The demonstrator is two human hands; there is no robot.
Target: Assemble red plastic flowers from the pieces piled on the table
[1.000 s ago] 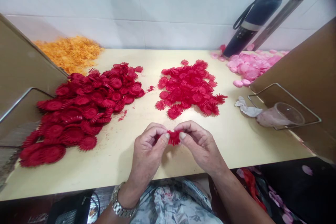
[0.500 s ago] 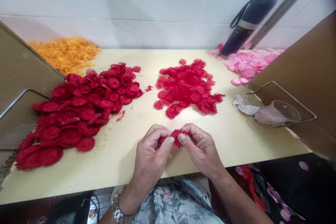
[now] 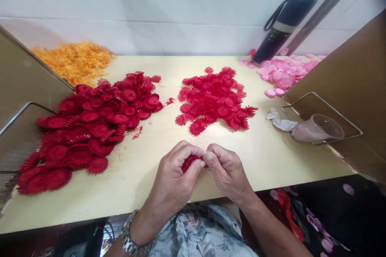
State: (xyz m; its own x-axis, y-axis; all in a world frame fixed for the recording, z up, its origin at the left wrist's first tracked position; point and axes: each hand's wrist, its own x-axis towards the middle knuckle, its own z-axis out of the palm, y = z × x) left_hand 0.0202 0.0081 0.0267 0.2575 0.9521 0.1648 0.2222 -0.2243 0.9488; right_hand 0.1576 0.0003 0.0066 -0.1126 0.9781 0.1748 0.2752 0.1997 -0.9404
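Note:
Near the table's front edge, my left hand [image 3: 177,172] is closed around a dark red flower piece [image 3: 190,162] with a fringed edge, mostly covered by the fingers. Thumb and forefinger of my right hand [image 3: 227,170] pinch together at that piece's right edge; whether they grip it or something small cannot be made out. Beyond my hands lies a loose pile of brighter red fringed flower pieces [image 3: 218,104]. To the left spreads a larger heap of dark red fringed flower pieces [image 3: 87,128], some nested in stacks.
Orange petals [image 3: 78,62] lie at the back left, pink petals [image 3: 283,74] at the back right. A folded dark umbrella [image 3: 285,24] leans on the wall. A clear plastic cup [image 3: 318,128] lies in a wire bracket beside crumpled tissue [image 3: 279,120]. Brown panels flank the table.
The bright red fringed piece that showed between my fingertips is no longer visible there. My left hand has curled around the dark red piece, and my right fingertips have closed together at its edge.

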